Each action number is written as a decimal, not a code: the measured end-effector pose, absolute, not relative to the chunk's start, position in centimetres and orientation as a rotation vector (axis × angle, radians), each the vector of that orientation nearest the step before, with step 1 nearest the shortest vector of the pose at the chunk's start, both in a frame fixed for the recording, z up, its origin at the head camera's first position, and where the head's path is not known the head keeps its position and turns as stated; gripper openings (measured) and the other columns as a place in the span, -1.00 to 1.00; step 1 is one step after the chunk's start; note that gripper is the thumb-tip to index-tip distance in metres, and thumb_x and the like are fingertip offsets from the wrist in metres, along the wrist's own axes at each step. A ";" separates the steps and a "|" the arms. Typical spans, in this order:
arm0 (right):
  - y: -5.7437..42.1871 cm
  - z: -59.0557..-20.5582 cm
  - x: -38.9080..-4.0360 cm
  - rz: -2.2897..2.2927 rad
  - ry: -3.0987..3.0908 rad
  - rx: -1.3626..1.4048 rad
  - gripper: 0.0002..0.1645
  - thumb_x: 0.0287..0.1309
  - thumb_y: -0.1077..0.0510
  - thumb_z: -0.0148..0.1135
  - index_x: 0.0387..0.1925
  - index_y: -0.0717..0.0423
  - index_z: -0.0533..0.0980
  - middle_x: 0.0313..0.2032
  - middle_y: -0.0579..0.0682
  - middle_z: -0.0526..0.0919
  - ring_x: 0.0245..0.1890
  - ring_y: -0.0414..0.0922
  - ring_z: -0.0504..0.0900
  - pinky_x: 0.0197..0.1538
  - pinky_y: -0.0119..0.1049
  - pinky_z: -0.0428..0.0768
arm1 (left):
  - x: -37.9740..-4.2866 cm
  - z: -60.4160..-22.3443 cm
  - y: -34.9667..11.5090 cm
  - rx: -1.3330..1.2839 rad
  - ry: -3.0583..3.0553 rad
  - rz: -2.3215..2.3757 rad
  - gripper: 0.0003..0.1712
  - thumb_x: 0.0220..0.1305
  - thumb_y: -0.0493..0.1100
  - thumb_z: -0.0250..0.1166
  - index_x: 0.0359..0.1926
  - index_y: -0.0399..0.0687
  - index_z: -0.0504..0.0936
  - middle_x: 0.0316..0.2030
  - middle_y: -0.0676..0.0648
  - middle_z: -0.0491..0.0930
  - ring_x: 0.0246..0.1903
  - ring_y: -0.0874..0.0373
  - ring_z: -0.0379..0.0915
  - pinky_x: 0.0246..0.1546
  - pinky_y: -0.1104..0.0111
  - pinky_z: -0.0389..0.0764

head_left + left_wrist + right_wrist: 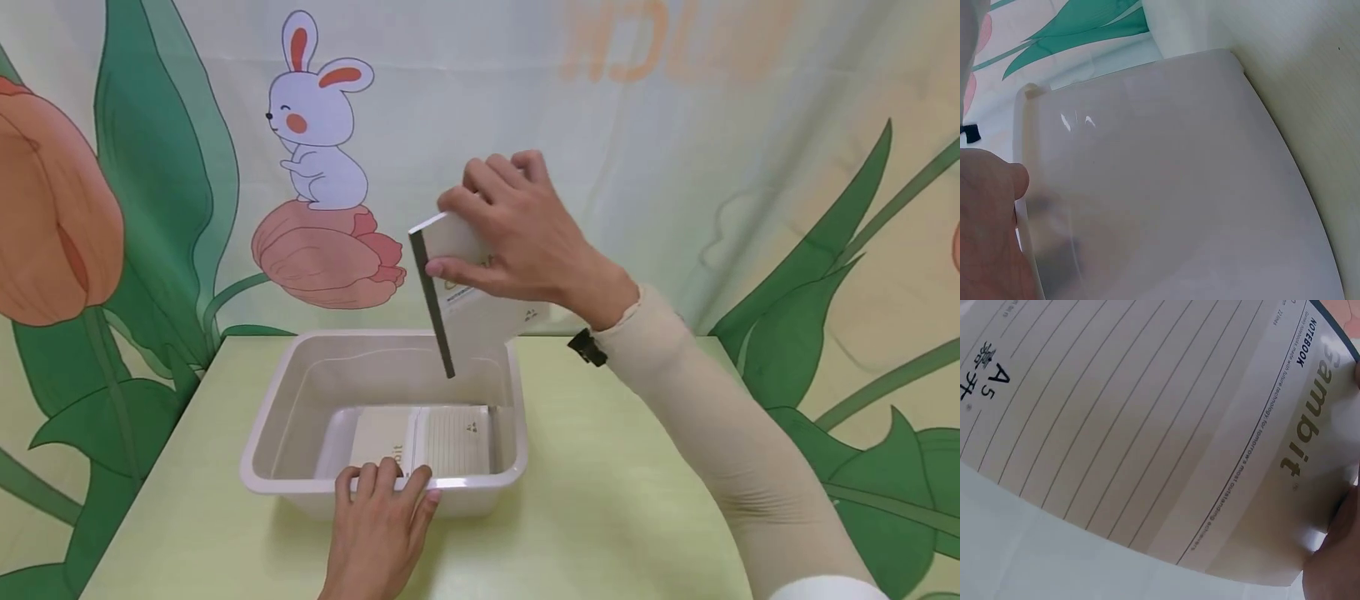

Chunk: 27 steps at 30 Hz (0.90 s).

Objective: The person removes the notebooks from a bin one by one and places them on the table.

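Observation:
My right hand [517, 237] grips a notebook [480, 321] by its upper part, thumb on the front cover. The notebook has a dark spine strip and hangs tilted above the back of a light plastic basin [270, 417]. In the right wrist view its ruled cover [1129, 425] reads "Gambit" and "A5". Inside the basin lies another notebook [453, 437] with the same kind of cover, its near edge hidden by the rim. My left hand [378, 529] holds the basin's front rim, fingers hooked over it; the left wrist view shows the basin's outer wall [1166, 162].
The basin stands on a pale green table [622, 492]. Behind it hangs a curtain [660, 183] printed with a rabbit, tulips and large leaves. A black buckle [587, 347] sticks out at my right wrist, below the beige sleeve [712, 425].

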State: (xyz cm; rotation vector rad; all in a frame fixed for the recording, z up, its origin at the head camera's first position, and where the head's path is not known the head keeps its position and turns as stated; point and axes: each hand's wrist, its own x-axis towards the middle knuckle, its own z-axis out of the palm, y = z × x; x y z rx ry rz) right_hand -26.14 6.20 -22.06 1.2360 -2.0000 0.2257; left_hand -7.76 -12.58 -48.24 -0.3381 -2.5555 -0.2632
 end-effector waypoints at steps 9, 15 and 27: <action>14.7 -22.1 -25.1 0.284 -2.091 0.979 -0.04 0.19 -0.63 -0.23 -0.15 0.15 0.55 -0.38 0.09 0.43 -0.31 0.07 0.35 -0.02 0.06 0.19 | -7.8 -48.3 -12.5 -0.324 -2.554 -0.263 -0.55 0.49 0.25 -0.19 -0.07 0.15 0.54 -0.27 -0.06 0.43 -0.24 -0.03 0.31 0.03 -0.02 0.27; 20.2 -25.5 -25.6 0.309 -2.242 0.814 -0.19 0.24 -0.49 -0.05 -0.14 0.21 0.50 -0.41 0.09 0.41 -0.33 0.06 0.37 -0.04 0.05 0.19 | -7.8 -48.4 -12.4 -0.314 -2.566 -0.268 -0.57 0.48 0.24 -0.15 -0.06 0.16 0.54 -0.27 -0.08 0.44 -0.23 -0.04 0.31 0.05 -0.02 0.26; 22.6 -37.8 -29.5 0.237 -2.689 0.687 -0.42 0.27 -0.39 0.06 -0.10 0.02 0.44 -0.29 0.00 0.51 -0.27 -0.02 0.45 -0.07 0.00 0.27 | -7.8 -48.6 -12.3 -0.332 -2.564 -0.262 -0.46 0.51 0.28 -0.27 -0.05 0.15 0.55 -0.28 -0.07 0.42 -0.24 -0.03 0.30 0.04 -0.02 0.27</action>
